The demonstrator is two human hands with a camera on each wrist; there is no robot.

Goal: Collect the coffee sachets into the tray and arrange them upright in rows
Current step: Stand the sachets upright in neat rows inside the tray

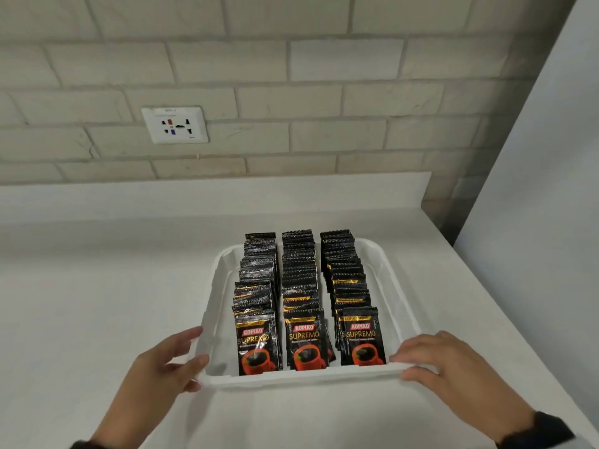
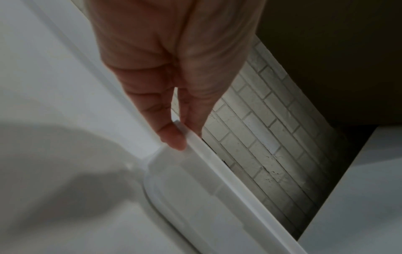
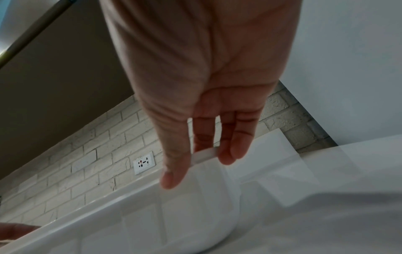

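Left hand [image 1: 168, 364] at about 7 o'clock grasps the near-left corner of the white tray [image 1: 301, 377]; the left wrist view shows thumb and fingers [image 2: 174, 135] pinching the rim. Right hand [image 1: 450, 364] at about 5 o'clock grasps the near-right corner, thumb on the near rim, fingers over the edge; the right wrist view shows the rim caught between the fingers [image 3: 230, 151]. Tray sits on the white surface [image 1: 97, 303], centre of view. Coffee sachets [image 1: 304, 345] stand upright inside in three rows running toward 12 o'clock, black packs, red cup printed on the fronts. Brick-tile wall [image 1: 291, 92] at 12 o'clock, wall socket [image 1: 175, 124] at 10 o'clock. White panel [image 1: 551, 157] at 2 o'clock.
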